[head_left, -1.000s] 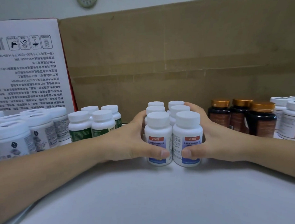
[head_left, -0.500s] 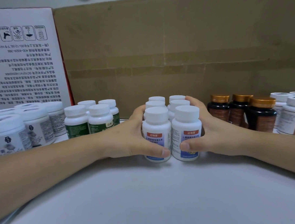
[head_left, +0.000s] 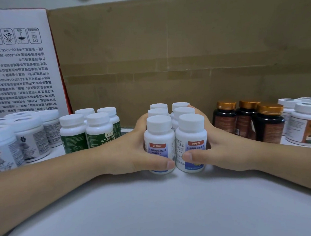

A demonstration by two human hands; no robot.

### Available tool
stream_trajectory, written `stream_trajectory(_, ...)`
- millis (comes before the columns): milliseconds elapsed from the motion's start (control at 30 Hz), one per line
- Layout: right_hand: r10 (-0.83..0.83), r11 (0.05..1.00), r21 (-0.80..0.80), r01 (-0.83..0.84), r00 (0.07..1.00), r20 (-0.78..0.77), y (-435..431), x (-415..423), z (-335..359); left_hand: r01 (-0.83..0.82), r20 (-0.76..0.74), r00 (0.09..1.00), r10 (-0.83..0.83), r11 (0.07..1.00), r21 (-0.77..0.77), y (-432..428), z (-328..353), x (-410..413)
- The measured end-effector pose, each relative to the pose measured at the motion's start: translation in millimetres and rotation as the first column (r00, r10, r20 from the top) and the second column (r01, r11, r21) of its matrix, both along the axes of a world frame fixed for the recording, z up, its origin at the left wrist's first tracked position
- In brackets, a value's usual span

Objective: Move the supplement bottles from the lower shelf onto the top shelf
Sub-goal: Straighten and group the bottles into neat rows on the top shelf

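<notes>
A white shelf (head_left: 155, 207) fills the lower frame, its front half bare. Along its back runs a row of upright containers. At centre, six white bottles (head_left: 159, 135) stand in two touching files. Left of them are four green bottles (head_left: 98, 132), then grey-labelled jars (head_left: 31, 139) at the far left. Right of centre stand three dark bottles (head_left: 269, 125) with gold caps, then white jars (head_left: 304, 127) at the edge.

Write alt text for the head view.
Six white bottles, in two rows of three, are clasped between the left hand and right hand on a white shelf. Green-labelled bottles stand left, dark gold-capped bottles right, cardboard behind.
</notes>
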State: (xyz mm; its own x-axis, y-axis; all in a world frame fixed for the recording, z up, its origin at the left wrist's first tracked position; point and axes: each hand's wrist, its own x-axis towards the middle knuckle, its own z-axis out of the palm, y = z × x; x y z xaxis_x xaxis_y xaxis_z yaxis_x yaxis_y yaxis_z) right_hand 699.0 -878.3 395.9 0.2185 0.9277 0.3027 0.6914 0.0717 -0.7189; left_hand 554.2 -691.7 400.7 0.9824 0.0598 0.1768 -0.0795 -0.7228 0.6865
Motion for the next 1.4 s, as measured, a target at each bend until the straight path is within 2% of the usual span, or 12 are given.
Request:
stream_trajectory(533, -0.065, 0.997, -0.022, 0.069, 0.990, 0.125, 0.5, -0.6, -3.5, 0.014, 0.006, 1.000, -0.014, 1.000, 0.001, -2.5, -0.1, 0.7)
stream_trajectory(1100, -0.043, 0.999, -0.024, 0.045, 0.995, 0.090, -1.7, -5.7, 1.0, 0.016, -0.006, 1.000, -0.017, 0.997, -0.075, -2.7, -0.9, -1.7)
stream_trajectory(1400, -0.021, 0.999, -0.048, 0.024, 0.997, 0.075, -0.3, -4.2, 2.2, -0.007, 0.019, 1.000, 0.008, 0.998, -0.066, -2.9, -3.4, -3.3)
